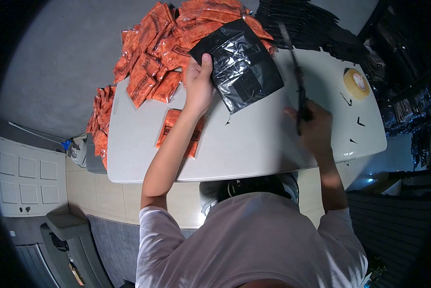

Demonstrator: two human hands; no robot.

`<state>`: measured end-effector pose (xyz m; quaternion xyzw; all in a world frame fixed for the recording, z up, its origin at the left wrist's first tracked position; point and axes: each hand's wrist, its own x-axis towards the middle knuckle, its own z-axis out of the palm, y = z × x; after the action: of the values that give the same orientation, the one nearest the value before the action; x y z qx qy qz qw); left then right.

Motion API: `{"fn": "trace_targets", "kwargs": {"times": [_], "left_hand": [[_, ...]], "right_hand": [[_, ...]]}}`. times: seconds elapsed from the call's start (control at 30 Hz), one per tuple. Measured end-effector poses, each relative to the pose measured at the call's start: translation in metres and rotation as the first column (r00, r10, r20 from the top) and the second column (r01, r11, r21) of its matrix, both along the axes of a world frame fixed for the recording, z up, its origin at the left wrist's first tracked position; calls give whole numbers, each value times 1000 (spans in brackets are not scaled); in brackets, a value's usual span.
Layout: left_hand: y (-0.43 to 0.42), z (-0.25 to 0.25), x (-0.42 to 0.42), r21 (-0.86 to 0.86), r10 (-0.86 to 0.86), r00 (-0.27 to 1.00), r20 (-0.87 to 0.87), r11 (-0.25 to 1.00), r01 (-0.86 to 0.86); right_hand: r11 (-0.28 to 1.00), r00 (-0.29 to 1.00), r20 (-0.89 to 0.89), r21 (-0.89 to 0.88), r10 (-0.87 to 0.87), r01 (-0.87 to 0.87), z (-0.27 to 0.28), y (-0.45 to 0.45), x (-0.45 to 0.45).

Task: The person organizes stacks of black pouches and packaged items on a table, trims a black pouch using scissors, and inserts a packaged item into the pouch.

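My left hand (199,81) grips a black plastic-wrapped package (244,67) by its left edge, thumb on top. The package is tilted above the table, its shiny face towards me. To the right, my right hand (315,124) is closed around the dark handles of scissors (299,89), blurred by motion. The blades point away from me, apart from the package. Beneath my left forearm, an orange item in a clear bag (195,140) lies on the white table, partly hidden by the arm.
Many orange bagged packets (153,43) are heaped at the back left of the white table (254,149). A stack of black plastic bags (304,24) lies at the back right. A tape roll (356,84) and small black scraps (361,122) rest on the right.
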<state>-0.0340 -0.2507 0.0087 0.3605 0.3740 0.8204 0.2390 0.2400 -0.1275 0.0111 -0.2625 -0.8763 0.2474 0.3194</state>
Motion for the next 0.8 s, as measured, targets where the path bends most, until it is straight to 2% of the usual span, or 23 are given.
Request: {"fn": "trace_targets", "kwargs": {"times": [0.03,0.07,0.1,0.13,0.17,0.23,0.27,0.3,0.37,0.4,0.43,0.47,0.5,0.53,0.57,0.6,0.63,0.7,0.77,0.8], "left_hand": [[0,1,0,-8,1,1000,16,1000,-1],[0,1,0,-8,2,1000,17,1000,-2],[0,0,-2,-10,13,1000,11,1000,-13],[1,-1,-4,-13,23,1000,7,1000,-23],[2,-3,-6,-21,23,1000,16,1000,-23],[2,-3,-8,-68,68,995,-77,995,-73],[0,-3,-8,-132,129,977,-169,979,-152],[1,-5,-11,-165,167,965,-204,965,-202],[2,-7,-17,-135,125,979,-161,980,-147],[2,-6,-18,-141,129,979,-159,978,-152],[3,-4,-18,-129,149,981,-128,978,-165],[2,-2,-17,-119,166,982,-95,977,-177],[1,-3,-19,-129,167,982,-91,976,-178],[1,-3,-23,-121,158,983,-94,978,-169],[0,-3,-27,-111,147,984,-96,981,-157],[0,-5,-32,-130,200,965,-168,966,-222],[-2,-7,-42,-136,198,966,-166,966,-221],[-10,-11,-61,-286,92,977,-192,947,-146],[-14,-12,-68,-299,74,982,-175,946,-125],[-16,-14,-70,-347,59,986,-153,931,-110]], "right_hand": [[976,999,-41,-216,-7,-2,-2,6,5],[976,999,-40,-217,-6,-3,-6,13,10],[871,964,-266,-479,-24,-111,-10,20,15],[692,881,-461,-671,-110,-265,-13,28,21],[687,885,-452,-679,-113,-259,-13,34,26],[310,708,-632,-774,-316,-553,-11,47,35],[177,697,-615,-783,-369,-596,-10,54,42],[165,704,-603,-791,-375,-589,-9,50,43],[475,865,-441,-831,-241,-291,-9,43,41],[522,935,-339,-818,-102,-239,-13,48,49],[516,937,-335,-823,-100,-239,-15,56,53],[667,996,-87,-743,-16,-54,-15,64,56],[802,984,179,-591,20,92,-11,66,56],[906,955,296,-407,12,115,0,62,52],[903,954,300,-413,13,118,-3,65,51],[955,921,389,-262,-30,142,-5,74,50],[983,880,467,-104,-84,149,-8,82,48],[984,868,479,-48,-127,170,-16,102,46],[975,845,487,78,-221,210,-21,115,43],[965,781,575,58,-243,256,-4,106,34]]}}
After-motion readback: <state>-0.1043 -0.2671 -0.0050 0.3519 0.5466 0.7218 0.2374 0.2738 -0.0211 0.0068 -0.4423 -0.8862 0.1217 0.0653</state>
